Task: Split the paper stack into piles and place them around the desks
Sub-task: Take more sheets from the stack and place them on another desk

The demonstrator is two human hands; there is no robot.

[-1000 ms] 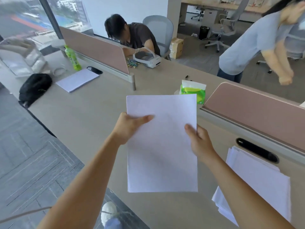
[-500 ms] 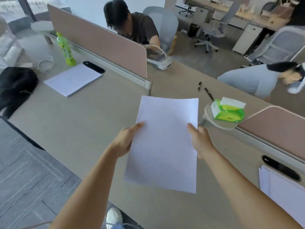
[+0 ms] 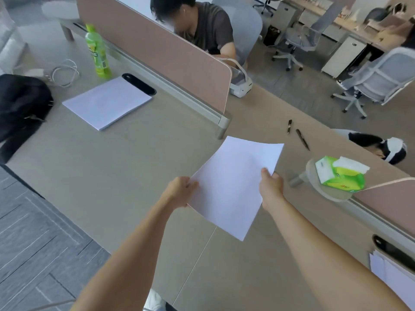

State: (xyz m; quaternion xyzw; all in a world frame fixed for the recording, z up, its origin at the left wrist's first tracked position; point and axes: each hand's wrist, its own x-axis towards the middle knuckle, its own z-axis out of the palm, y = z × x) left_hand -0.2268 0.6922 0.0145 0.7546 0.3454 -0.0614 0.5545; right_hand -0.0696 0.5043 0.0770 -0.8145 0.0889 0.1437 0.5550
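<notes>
Carrying a thin white sheaf of paper [image 3: 233,185] above the beige desk [image 3: 112,176], the left hand [image 3: 179,190] and right hand [image 3: 270,187] pinch its side edges. The view has swung left, bringing the far flat white pile [image 3: 106,102] closer; the sheaf probably goes down between piles, though its thickness is unclear.

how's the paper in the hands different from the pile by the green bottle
The held paper is up off the desk, gripped by the left hand and right hand; the pile near the bottle lies flat, untouched. The held paper bends slightly; the pile looks thicker. Both are plain white.
</notes>
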